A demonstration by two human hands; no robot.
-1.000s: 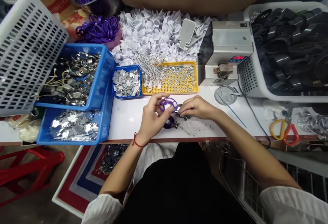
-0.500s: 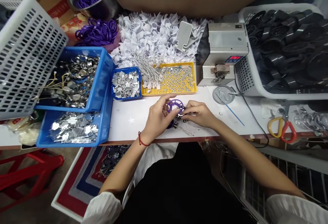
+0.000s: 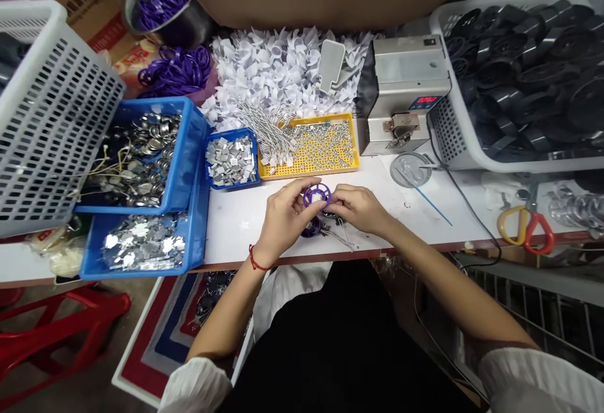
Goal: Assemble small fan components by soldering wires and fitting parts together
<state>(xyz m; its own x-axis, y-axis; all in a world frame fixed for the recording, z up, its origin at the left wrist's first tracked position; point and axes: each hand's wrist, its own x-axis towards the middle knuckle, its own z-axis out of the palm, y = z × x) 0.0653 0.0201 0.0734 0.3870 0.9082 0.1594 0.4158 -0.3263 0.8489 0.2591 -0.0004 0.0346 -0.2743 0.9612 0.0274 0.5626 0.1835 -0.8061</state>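
My left hand [image 3: 285, 216] grips a round purple plastic ring with spokes [image 3: 316, 196] between thumb and fingers, tilted up above the table's front edge. Something pale shows in the ring's centre. At the ring's right side, my right hand [image 3: 357, 208] is closed in a pinch; what sits between its fingertips is too small to make out. Below the hands lies a second purple ring-shaped part [image 3: 310, 228], partly hidden by my left hand. White wires [image 3: 340, 237] trail from beneath my right hand onto the white table [image 3: 236, 230].
A yellow tray [image 3: 309, 174] of small metal pieces and white-wired parts stands ahead, beside a small blue tray [image 3: 258, 156]. Right of it are a metal machine [image 3: 409, 79], a round lid [image 3: 401, 177] with a blue stick, and scissors [image 3: 526, 230]. Blue bins [image 3: 197, 237] stand left.
The camera view has shifted slightly. My right hand's fingers have drawn closer together against the ring's side. My left hand keeps its hold on the purple ring.
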